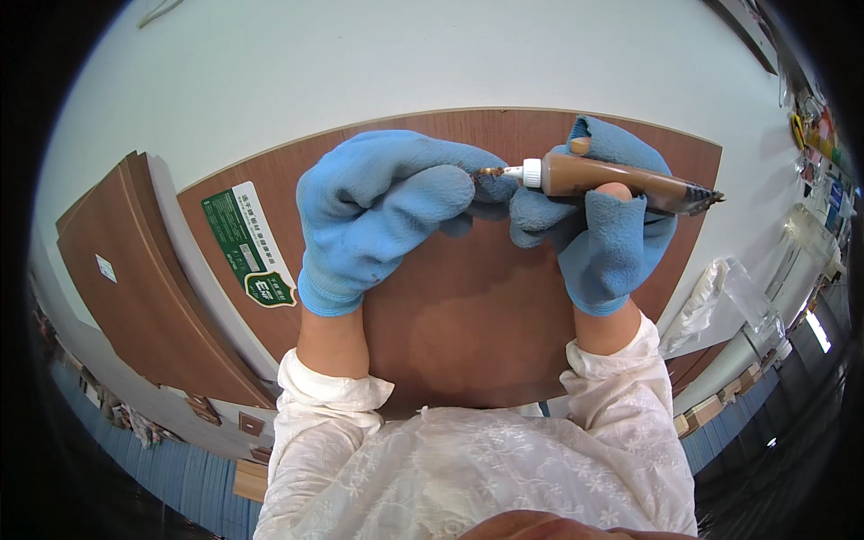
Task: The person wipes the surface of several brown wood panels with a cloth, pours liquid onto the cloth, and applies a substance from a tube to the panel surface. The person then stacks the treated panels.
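Observation:
A clear squeeze tube of brown paste (585, 176) with a white collar and nozzle lies nearly level in my right hand (621, 229). That hand wears a blue work glove, with bare fingertips showing through, and its fingers wrap the tube. The nozzle points left and its end is smeared with brown. My left hand (387, 207), also in a blue glove, is closed with finger and thumb pinched at the nozzle's end. Whatever sits between those fingertips is hidden. Both hands are above a brown wood-grain board (468, 333).
The board lies on a white tabletop (405, 54) and bears a green-and-white label (247, 243). More brown panels (153, 279) are stacked at the left. Clear plastic wrapping (729, 301) lies at the right, with small tools and containers (823, 148) beyond it.

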Available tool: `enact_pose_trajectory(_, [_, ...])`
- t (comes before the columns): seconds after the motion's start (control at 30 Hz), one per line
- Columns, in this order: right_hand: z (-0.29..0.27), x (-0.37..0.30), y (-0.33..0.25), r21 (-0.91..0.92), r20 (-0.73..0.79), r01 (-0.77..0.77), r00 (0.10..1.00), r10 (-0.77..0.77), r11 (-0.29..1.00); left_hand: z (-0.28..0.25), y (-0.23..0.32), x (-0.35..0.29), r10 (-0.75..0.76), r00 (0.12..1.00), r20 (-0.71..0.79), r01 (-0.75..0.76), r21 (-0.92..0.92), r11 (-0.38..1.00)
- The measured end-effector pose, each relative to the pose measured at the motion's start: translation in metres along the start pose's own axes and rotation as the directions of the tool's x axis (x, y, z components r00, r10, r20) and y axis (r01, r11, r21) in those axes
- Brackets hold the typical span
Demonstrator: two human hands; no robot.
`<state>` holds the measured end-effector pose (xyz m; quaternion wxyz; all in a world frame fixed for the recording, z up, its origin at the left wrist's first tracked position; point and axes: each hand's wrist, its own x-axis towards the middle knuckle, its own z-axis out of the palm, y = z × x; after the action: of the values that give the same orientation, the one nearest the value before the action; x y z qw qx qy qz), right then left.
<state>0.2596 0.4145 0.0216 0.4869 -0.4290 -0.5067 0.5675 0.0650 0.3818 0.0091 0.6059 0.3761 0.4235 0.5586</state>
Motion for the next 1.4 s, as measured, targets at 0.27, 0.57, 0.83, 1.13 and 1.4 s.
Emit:
enact_pose_trajectory(0.27, [-0.003, -0.001, -0.001, -0.05, 0.041, -0.012, 0.999, 0.014, 0.999, 0.003, 0.004, -0.003, -0.058, 0.996, -0.07, 0.058, -0.007, 0.998])
enact_pose_trajectory(0.57, [0.003, 0.0, -0.003, 0.075, 0.055, -0.048, 0.998, 0.044, 0.996, -0.001, -0.003, 0.001, 0.04, 0.999, -0.008, -0.04, 0.056, 0.998])
enact_pose_trajectory(0.83, [0.005, 0.004, -0.002, 0.159, 0.067, -0.229, 0.973, 0.221, 0.96, 0.007, -0.004, -0.002, -0.008, 0.996, -0.09, 0.011, 0.037, 0.999])
enact_pose_trajectory(1.13, [-0.003, 0.005, -0.011, -0.738, -0.191, 0.045, 0.943, -0.272, 0.673, 0.018, 0.009, -0.001, -0.206, 0.943, -0.261, 0.163, -0.178, 0.971])
enact_pose_trajectory(1.4, [0.007, 0.035, -0.001, -0.928, 0.369, 0.358, 0.842, -0.394, -0.104, 0.011, -0.007, -0.001, 0.074, 0.997, -0.021, -0.07, 0.147, 0.987])
